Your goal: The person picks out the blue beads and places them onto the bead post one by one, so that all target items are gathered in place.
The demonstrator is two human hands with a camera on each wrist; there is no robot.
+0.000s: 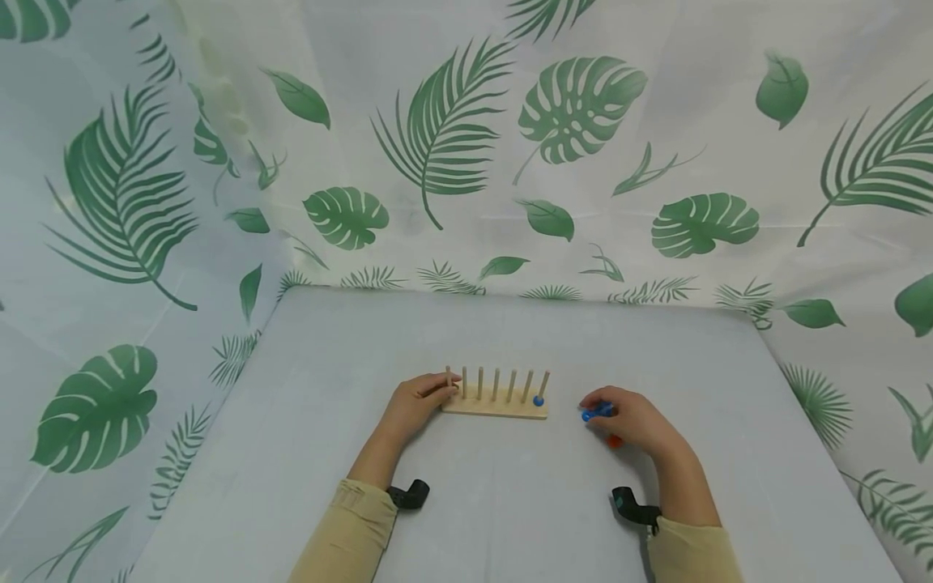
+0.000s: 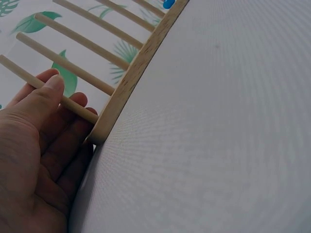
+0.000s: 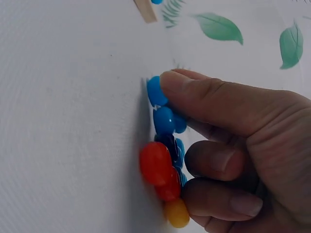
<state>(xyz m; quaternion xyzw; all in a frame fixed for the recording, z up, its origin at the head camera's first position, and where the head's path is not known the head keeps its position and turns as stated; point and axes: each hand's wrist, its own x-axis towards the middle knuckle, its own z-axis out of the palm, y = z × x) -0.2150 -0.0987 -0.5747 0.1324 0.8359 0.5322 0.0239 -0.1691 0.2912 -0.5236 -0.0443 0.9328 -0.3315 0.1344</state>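
A wooden peg board (image 1: 496, 410) with a row of upright pegs sits on the table. A blue bead (image 1: 538, 401) is threaded low on its rightmost peg. My left hand (image 1: 415, 405) pinches the leftmost peg (image 2: 80, 110) between thumb and fingers, other fingers by the board's end. To the right of the board, my right hand (image 1: 630, 417) pinches a blue bead (image 3: 156, 92) between thumb and index finger, close over the table. Beside it lie more blue beads (image 3: 164, 120), red beads (image 3: 154, 162) and a yellow bead (image 3: 176, 213), partly hidden by my curled fingers.
A pale grey cloth covers the table (image 1: 496, 486). Behind and at both sides hangs a white curtain (image 1: 466, 235) with green leaf prints. Each wrist carries a black camera mount, the left one (image 1: 410, 495) and the right one (image 1: 632, 507), low over the cloth.
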